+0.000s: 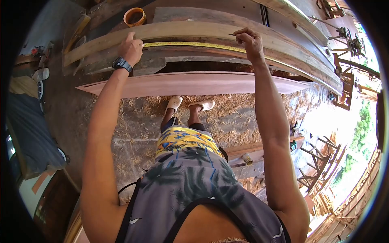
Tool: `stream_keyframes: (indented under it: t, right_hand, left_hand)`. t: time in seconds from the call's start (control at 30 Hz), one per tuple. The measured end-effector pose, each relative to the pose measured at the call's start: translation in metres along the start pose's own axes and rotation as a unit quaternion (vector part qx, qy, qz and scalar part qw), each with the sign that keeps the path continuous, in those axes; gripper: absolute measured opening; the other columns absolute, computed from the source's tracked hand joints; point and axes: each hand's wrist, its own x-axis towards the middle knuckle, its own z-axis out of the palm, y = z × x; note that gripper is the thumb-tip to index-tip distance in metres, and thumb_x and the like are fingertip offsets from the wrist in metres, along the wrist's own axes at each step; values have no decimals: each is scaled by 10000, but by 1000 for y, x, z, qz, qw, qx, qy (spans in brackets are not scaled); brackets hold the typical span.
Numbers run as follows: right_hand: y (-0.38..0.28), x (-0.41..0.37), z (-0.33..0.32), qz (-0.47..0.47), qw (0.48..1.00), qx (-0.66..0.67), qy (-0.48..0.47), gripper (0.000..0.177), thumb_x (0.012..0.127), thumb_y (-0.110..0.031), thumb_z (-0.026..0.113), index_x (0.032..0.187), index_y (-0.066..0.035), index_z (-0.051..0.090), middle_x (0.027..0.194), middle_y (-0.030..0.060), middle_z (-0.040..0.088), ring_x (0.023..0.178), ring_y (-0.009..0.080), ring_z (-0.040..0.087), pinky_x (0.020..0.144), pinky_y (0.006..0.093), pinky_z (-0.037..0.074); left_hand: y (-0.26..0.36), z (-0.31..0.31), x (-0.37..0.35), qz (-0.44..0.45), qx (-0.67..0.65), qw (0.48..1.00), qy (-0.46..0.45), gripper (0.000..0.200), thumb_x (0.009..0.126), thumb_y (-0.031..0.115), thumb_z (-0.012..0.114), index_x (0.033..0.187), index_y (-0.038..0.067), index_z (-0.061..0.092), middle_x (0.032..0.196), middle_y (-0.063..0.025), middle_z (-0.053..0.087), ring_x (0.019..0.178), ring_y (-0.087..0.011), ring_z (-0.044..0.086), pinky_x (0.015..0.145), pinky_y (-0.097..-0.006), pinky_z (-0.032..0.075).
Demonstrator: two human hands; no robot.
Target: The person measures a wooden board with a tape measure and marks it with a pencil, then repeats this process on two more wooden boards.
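A long pale wooden board (pixel 182 30) lies across the bench in front of me. Along its near edge runs the yellow blade of a tape measure (pixel 194 44), stretching rightward from my left hand. My left hand (pixel 131 50), with a dark watch on the wrist, is closed at the blade's left end, its index finger reaching onto the board. What lies under its palm is hidden. Over the board further right, my right hand (pixel 250 42) pinches a pencil (pixel 232 35), its tip pointing left. Part of the blade passes behind the right wrist.
An orange round container (pixel 134 17) stands behind the board at the left. More planks (pixel 202 13) lie beyond. A pinkish sheet edge (pixel 190 84) runs along the near side. Wood shavings (pixel 227 117) cover the floor around my feet. Wooden frames (pixel 324 162) stand at the right.
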Motion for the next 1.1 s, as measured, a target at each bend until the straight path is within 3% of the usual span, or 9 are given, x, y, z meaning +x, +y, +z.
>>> stream_keyframes:
  t: [0.27, 0.3, 0.43, 1.1]
  right_hand:
    - [31, 0, 4, 23, 998, -45, -33, 182, 819, -110, 589, 830, 28, 707, 674, 47, 638, 638, 108, 576, 600, 260, 477]
    - [35, -1, 5, 42, 998, -39, -40, 176, 832, -97, 590, 850, 38, 703, 711, 46, 652, 683, 109, 580, 657, 256, 477]
    - [54, -2, 11, 37, 996, -53, -61, 189, 843, -95, 582, 874, 36, 713, 756, 63, 687, 722, 121, 616, 697, 265, 501]
    - [68, 4, 25, 65, 986, -116, -98, 196, 875, -113, 585, 928, 17, 721, 773, 75, 695, 729, 134, 648, 708, 285, 534]
  left_hand:
    - [1, -2, 0, -3, -17, 1000, -6, 138, 849, 197, 677, 894, 114, 778, 1337, -140, 565, 1082, -349, 626, 905, -452, 511]
    - [2, -3, 0, 0, -15, 1000, -4, 137, 846, 193, 680, 897, 112, 778, 1335, -141, 566, 1080, -348, 628, 907, -447, 511]
    - [2, -3, 0, -12, -21, 1000, -7, 136, 840, 187, 688, 898, 103, 778, 1334, -143, 568, 1081, -349, 630, 915, -443, 509]
    - [2, -2, 1, -15, -15, 1000, 1, 123, 842, 199, 696, 884, 114, 775, 1338, -128, 572, 1057, -343, 639, 892, -444, 519]
